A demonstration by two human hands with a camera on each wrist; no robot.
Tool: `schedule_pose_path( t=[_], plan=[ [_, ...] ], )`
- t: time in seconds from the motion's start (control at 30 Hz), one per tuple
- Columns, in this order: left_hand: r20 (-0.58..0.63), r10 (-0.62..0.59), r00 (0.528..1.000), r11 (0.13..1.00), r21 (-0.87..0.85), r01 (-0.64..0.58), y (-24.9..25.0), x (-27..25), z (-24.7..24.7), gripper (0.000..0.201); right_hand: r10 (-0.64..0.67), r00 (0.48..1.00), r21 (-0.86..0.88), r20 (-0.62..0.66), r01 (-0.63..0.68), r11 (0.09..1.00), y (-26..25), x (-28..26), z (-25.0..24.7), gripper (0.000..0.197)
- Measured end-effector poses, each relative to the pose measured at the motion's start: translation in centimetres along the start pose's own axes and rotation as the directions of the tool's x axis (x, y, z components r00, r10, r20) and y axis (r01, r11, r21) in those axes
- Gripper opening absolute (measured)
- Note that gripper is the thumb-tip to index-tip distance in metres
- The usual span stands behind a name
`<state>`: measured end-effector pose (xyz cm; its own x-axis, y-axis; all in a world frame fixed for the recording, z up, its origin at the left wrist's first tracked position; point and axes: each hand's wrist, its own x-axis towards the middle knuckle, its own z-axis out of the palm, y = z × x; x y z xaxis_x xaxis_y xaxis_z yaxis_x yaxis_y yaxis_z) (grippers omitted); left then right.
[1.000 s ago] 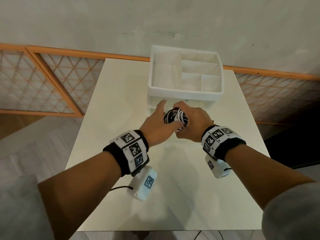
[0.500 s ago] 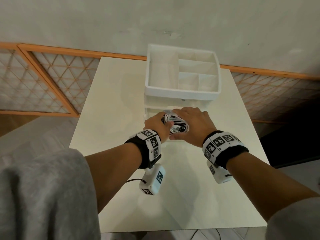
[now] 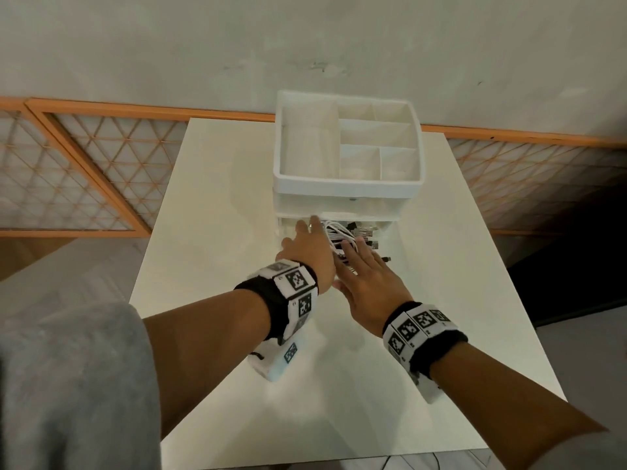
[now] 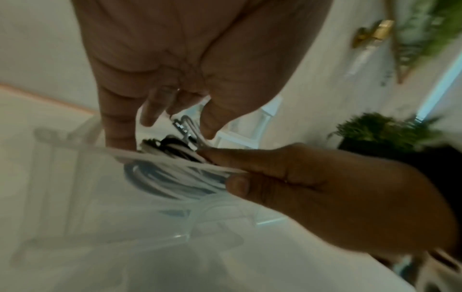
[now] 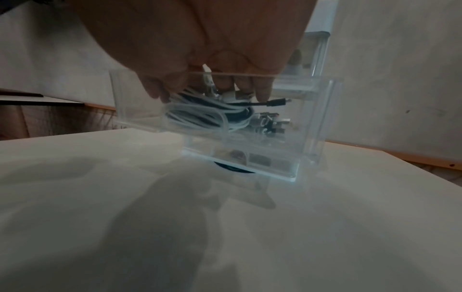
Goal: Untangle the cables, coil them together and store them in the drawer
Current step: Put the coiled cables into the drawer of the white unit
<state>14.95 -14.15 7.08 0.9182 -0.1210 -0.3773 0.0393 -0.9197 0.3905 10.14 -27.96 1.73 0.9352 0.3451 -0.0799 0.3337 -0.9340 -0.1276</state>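
Cable bundle: a coil of white and black cables (image 3: 342,237) lies inside the pulled-out clear drawer (image 5: 322,118), its plugs pointing toward the drawer's right side; the right wrist view shows the loops resting low behind the transparent front wall, with one black plug sticking out level to the right.
Drawer: transparent plastic, drawn out toward the person from the bottom of the white organiser (image 3: 346,188); its front wall stands between the wrist cameras and the cables.
Organiser: white, with an open tray of several compartments on top; it stands at the far middle of the desk (image 3: 210,205), close to the wall.
Left hand: the left hand (image 3: 310,256) reaches over the drawer's left part, fingers extended downward beside the coil; in the left wrist view the fingertips (image 4: 147,118) hang loosely just above the cables, and I cannot tell whether they touch.
Right hand: the right hand (image 3: 368,279) lies flat with fingers straight and spread, over the near side of the coil; its fingertips (image 5: 262,92) point down onto the white strands at the top of the bundle, gripping nothing.
Hands together: side by side over the drawer, nearly touching.
Wrists: each carries a black band with white marker tiles.
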Motion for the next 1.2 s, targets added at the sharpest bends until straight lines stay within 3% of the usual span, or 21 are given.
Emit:
schedule_pose_path(
  t=[0.1, 0.27, 0.37, 0.43, 0.57, 0.63, 0.7, 0.8, 0.97, 1.1, 1.2],
  plan=[
    [-0.024, 0.154, 0.988, 0.974, 0.17, -0.148, -0.9, -0.8, 0.2, 0.07, -0.034, 0.999, -0.014, -0.005, 0.034, 0.999, 0.4, 0.2, -0.1, 0.055],
    [0.035, 0.153, 0.988, 0.922, 0.353, -0.156, -1.7, -0.5, 0.4, 0.065, -0.032, 0.999, 0.051, -0.031, 0.034, 0.998, 0.5, 0.4, -0.6, 0.048],
    [0.039, 0.17, 0.985, 0.902, 0.396, -0.171, -1.5, -0.4, 0.5, 0.06, 0.028, 0.998, 0.165, -0.054, -0.018, 0.986, 0.2, 0.2, -1.2, 0.065],
    [0.029, 0.18, 0.983, 0.897, 0.406, -0.177, -1.6, -0.4, 0.4, 0.058, 0.02, 0.999, 0.153, -0.037, -0.014, 0.988, 0.0, 0.3, -1.1, 0.079],
    [-0.03, 0.193, 0.981, 0.932, 0.318, -0.173, -1.9, -0.3, 0.6, 0.048, -0.057, 0.998, -0.034, -0.005, 0.056, 0.998, 0.1, 0.6, -0.2, 0.064],
    [-0.073, 0.246, 0.966, 0.939, 0.266, -0.219, -2.4, -0.2, 0.8, 0.042, -0.067, 0.998, -0.063, 0.003, 0.067, 0.996, 0.3, 0.8, -0.2, 0.061],
    [-0.12, 0.301, 0.946, 0.934, 0.239, -0.267, -3.2, -0.2, 1.1, 0.048, -0.082, 0.997, -0.072, 0.005, 0.082, 0.994, 0.3, 1.0, -0.1, 0.059],
    [-0.095, 0.351, 0.932, 0.91, 0.267, -0.316, -3.8, -0.2, 1.3, 0.051, -0.101, 0.994, -0.063, -0.031, 0.099, 0.993, 0.4, 1.2, -0.4, 0.061],
    [-0.073, 0.339, 0.938, 0.918, 0.246, -0.312, -2.8, 1.0, 0.8, 0.041, -0.03, 0.997, -0.054, -0.07, 0.027, 0.998, 0.3, 3.1, -1.4, 0.056],
    [-0.089, 0.356, 0.93, 0.919, 0.21, -0.332, -3.7, 1.6, 1.3, 0.053, 0.022, 0.997, -0.156, -0.076, -0.034, 0.987, -0.4, 4.5, -1.6, 0.054],
    [-0.219, 0.418, 0.882, 0.907, 0.052, -0.417, -5.0, 0.1, 0.9, 0.055, 0.036, 0.991, -0.202, -0.129, -0.062, 0.977, -0.7, 4.8, -1.7, 0.052]
  ],
)
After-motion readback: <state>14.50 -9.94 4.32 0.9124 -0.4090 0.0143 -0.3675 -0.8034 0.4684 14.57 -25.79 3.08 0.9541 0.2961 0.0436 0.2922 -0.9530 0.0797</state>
